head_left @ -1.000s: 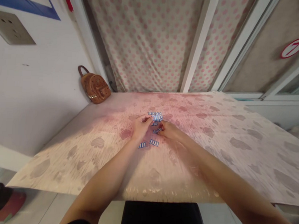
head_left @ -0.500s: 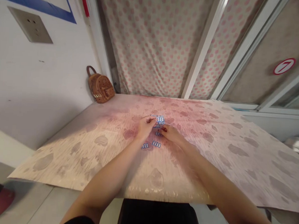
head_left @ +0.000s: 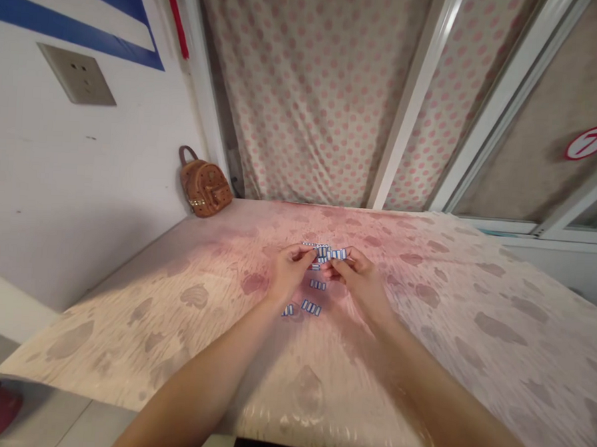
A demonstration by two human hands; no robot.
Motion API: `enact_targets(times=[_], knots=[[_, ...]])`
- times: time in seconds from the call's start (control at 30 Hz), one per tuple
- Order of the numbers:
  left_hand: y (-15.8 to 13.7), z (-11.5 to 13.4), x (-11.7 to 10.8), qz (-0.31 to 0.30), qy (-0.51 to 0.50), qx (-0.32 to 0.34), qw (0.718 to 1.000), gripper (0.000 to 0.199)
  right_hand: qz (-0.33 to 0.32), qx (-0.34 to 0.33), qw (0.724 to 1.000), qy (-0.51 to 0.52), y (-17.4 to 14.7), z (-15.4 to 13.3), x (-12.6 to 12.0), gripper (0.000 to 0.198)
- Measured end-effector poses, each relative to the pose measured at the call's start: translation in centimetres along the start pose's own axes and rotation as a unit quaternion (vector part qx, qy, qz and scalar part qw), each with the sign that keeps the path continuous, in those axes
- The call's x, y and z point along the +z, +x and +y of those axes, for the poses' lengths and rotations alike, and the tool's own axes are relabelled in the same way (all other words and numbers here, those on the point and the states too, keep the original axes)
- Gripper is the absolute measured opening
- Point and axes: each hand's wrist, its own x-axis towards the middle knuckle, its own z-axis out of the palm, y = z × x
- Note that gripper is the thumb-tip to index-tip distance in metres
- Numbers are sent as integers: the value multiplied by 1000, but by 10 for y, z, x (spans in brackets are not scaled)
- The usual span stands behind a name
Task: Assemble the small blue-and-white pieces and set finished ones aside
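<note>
My left hand [head_left: 293, 266] is closed in a pinch on a small flat blue-and-white striped piece [head_left: 321, 253]. Close beside it, my right hand [head_left: 359, 270] pinches a like striped piece [head_left: 337, 254] between thumb and fingers. The two pieces meet or overlap; I cannot tell if they are joined. More striped pieces lie on the table below: one just under the hands [head_left: 318, 285], a tilted one nearer me [head_left: 311, 307], and one partly behind my left wrist [head_left: 288, 310]. Others behind my fingers are mostly hidden.
A patterned cloth [head_left: 310, 391] with leaf shapes covers the table. At the back left corner a small brown backpack [head_left: 207, 189] leans against the wall. A dotted curtain [head_left: 310, 97] hangs behind the table, beside white window frames [head_left: 415, 103].
My right hand has risen from the table pieces and come up beside the left, now with a striped piece in its fingers. The camera view has tilted up slightly.
</note>
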Motion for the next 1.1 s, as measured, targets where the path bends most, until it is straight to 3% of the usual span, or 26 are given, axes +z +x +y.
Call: enact_targets(times=[0.27,0.63,1.1], knots=[[-11,9,7,-24,10,14,1000,19,14,-1,1000,-10,-4,1,-6,33],[-12,10,7,-42,17,24,999,15,33,-29,987,-155,-6,-1,-8,32],[-16,11,9,-69,10,11,997,20,48,-44,971,-231,-9,-3,-10,36]])
